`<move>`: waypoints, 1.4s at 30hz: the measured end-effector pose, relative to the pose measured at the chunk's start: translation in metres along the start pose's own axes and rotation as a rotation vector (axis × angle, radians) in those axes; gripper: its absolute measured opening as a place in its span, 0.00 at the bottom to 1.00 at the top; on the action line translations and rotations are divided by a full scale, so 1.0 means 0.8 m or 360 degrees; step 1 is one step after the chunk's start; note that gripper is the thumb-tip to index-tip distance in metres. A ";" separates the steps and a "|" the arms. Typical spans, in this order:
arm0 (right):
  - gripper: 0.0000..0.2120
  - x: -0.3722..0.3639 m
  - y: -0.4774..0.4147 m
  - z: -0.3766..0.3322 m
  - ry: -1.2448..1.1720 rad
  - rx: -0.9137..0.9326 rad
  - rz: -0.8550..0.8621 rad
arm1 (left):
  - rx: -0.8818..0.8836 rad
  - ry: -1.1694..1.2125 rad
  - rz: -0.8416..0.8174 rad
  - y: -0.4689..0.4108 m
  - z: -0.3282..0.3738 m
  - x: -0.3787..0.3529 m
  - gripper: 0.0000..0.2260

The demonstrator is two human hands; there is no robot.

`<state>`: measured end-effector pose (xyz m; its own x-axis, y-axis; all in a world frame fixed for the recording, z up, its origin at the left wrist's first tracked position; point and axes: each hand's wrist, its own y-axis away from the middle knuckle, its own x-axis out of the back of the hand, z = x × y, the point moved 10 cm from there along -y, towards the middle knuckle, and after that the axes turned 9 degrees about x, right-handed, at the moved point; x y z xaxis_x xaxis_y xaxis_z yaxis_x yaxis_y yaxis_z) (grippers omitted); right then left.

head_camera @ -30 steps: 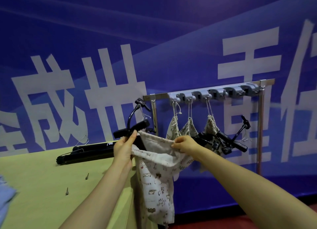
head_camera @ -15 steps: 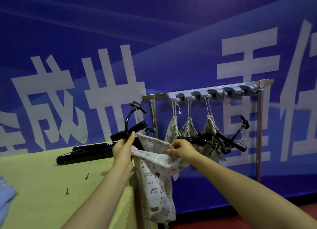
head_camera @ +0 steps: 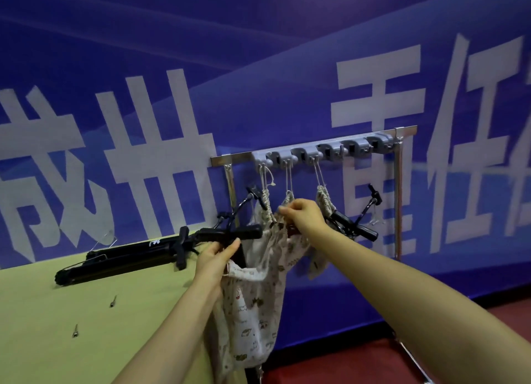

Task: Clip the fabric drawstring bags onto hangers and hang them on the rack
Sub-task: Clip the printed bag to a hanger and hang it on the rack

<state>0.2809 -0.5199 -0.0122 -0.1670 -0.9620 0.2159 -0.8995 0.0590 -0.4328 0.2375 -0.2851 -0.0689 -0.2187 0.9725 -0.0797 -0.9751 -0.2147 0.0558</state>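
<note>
My left hand (head_camera: 218,257) gripped the black hanger (head_camera: 230,234) by its bar, fingers wrapped round it and thumb pressed on the near side, with one corner of the printed bag (head_camera: 253,297) caught under that grip. The bag hung off the right edge of the bench (head_camera: 43,311), its body drooping below the bench top. My right hand (head_camera: 304,217) was up at the far end of the bag's mouth, thumb and forefinger pinching the gathered hem close to the hanger's right clip; whether the clip had bitten the cloth I could not tell, since my hand covered it.

To do this step well, I judged that the hem needed to be pulled taut and flat along the bar before either clip shut, so the weight would sit evenly. The left corner looked slack, so I would have seated the right clip first, then slid the left hand along to tension the cloth.

Three other bags (head_camera: 323,196) hung by their cords from the grey hooks on the rack (head_camera: 316,148) just behind, close enough that a loose cord could snag. A folded tripod (head_camera: 120,261) lay along the bench's back edge.
</note>
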 end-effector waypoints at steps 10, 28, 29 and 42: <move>0.18 0.126 0.031 -0.002 -0.0371 -0.0046 0.0230 | 0.0365 0.0231 -0.0516 0.043 -0.052 -0.184 0.14; 0.13 0.345 -0.100 0.066 -0.0307 -0.0162 0.0490 | 0.0438 0.0628 -0.0630 0.026 -0.041 -0.471 0.08; 0.14 0.339 -0.115 0.065 -0.0294 -0.0156 0.0437 | 0.0424 0.0645 -0.0587 0.014 -0.036 -0.468 0.08; 0.09 0.240 -0.238 0.040 -0.0029 0.0090 -0.0085 | 0.0258 0.0665 -0.0167 -0.112 -0.025 -0.399 0.14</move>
<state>0.4330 -0.7245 0.0834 -0.1114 -0.9681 0.2244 -0.8827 -0.0073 -0.4698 0.3938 -0.5779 -0.0684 -0.1476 0.8614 -0.4861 -0.9817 -0.0677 0.1781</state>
